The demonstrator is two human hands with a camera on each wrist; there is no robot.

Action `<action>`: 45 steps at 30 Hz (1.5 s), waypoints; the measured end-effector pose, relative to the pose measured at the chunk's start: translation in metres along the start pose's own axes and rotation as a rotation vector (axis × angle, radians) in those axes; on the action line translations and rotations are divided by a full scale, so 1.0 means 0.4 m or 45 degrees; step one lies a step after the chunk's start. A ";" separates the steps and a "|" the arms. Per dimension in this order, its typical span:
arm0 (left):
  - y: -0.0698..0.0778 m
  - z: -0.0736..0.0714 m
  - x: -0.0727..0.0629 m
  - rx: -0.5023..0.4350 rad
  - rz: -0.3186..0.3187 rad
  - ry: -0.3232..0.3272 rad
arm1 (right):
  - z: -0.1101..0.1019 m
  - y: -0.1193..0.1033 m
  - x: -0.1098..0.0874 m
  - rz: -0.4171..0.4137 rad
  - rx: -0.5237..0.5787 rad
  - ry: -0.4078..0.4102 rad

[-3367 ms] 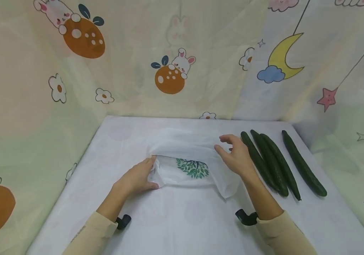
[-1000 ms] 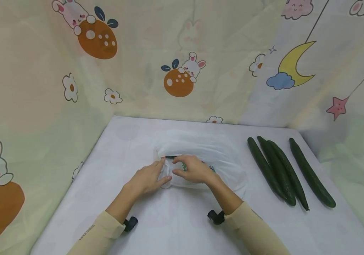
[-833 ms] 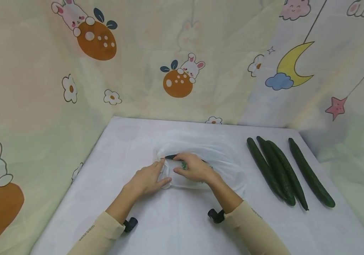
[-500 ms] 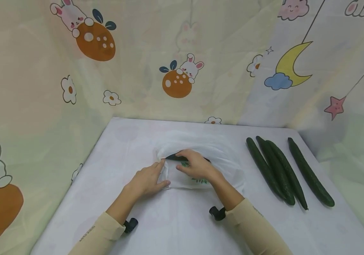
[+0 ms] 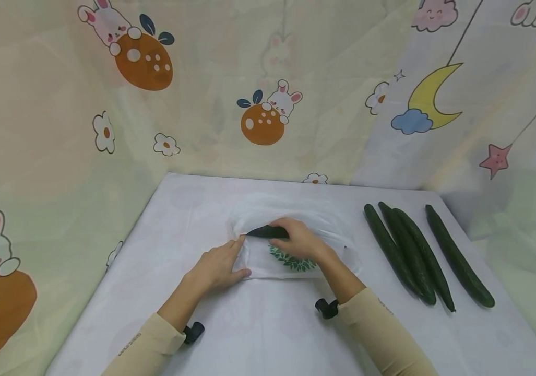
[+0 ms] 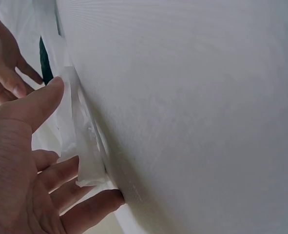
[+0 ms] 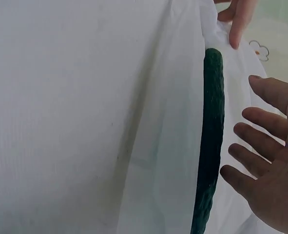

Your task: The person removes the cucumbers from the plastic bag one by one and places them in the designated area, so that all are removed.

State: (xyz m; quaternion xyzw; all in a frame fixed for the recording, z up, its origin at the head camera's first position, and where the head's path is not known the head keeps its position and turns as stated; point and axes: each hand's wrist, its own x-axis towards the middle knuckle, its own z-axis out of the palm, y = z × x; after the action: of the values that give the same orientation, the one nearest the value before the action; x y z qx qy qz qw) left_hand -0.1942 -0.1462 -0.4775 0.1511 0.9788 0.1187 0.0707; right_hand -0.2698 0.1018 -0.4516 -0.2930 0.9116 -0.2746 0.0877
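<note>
A white plastic bag (image 5: pixel 258 265) with a green leaf print (image 5: pixel 293 260) lies flat at the middle of the table. Through its mouth shows a dark green cucumber (image 5: pixel 268 232), seen lengthwise between the bag's layers in the right wrist view (image 7: pixel 212 131). My left hand (image 5: pixel 214 263) rests at the bag's left edge; in the left wrist view its thumb touches a fold and its fingers lie apart around a corner. Over the mouth is my right hand (image 5: pixel 302 240); the right wrist view shows its fingers spread beside the cucumber. Part of the cucumber is hidden.
Several cucumbers (image 5: pixel 406 256) lie side by side at the table's right, one (image 5: pixel 460 256) apart from the others. A white cloth covers the table (image 5: pixel 258 334). Behind it hangs a printed curtain (image 5: pixel 202 94).
From the bag's right side, my right hand has come left onto its mouth, then drawn slightly back right. The mouth has widened and more of the cucumber shows. My left hand keeps to the left edge.
</note>
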 end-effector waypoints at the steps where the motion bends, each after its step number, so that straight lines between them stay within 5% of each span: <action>1: 0.000 0.001 0.000 0.002 0.002 0.001 | -0.003 0.005 0.000 0.009 0.003 -0.004; 45: 0.012 -0.001 0.008 0.036 -0.003 -0.013 | -0.017 0.112 -0.005 0.122 -0.038 -0.055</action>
State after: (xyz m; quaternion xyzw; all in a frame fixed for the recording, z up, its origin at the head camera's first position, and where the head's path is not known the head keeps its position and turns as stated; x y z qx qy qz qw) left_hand -0.1962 -0.1408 -0.4764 0.1516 0.9802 0.1040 0.0736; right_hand -0.2920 0.1364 -0.4708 -0.2562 0.9265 -0.2499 0.1161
